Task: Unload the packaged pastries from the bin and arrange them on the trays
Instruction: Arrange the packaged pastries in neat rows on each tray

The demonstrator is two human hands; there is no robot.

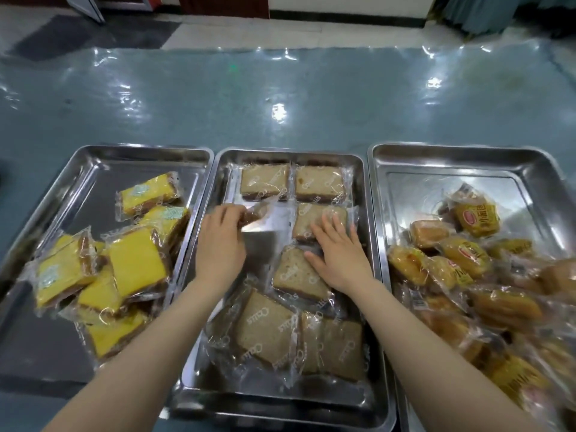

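Note:
Three steel trays stand side by side on the table. The middle tray (371, 232) holds several clear-wrapped brown cake slices (265, 328); two lie in a neat row at its far end (265, 180). My left hand (219, 244) grips a wrapped brown slice (257, 213), tilted, over the tray's left middle. My right hand (338, 254) rests flat with straight fingers on another wrapped brown slice (307, 219) on the tray's right side. The left tray (93, 163) carries several yellow cake packets (137, 263). The right tray (467, 157) is piled with golden bread packets (461, 254).
The trays sit on a shiny blue-grey table cover (280, 98). Beyond the table's far edge lies a tiled floor (249, 32). No bin is in view. The golden packets spill toward the right tray's near right edge.

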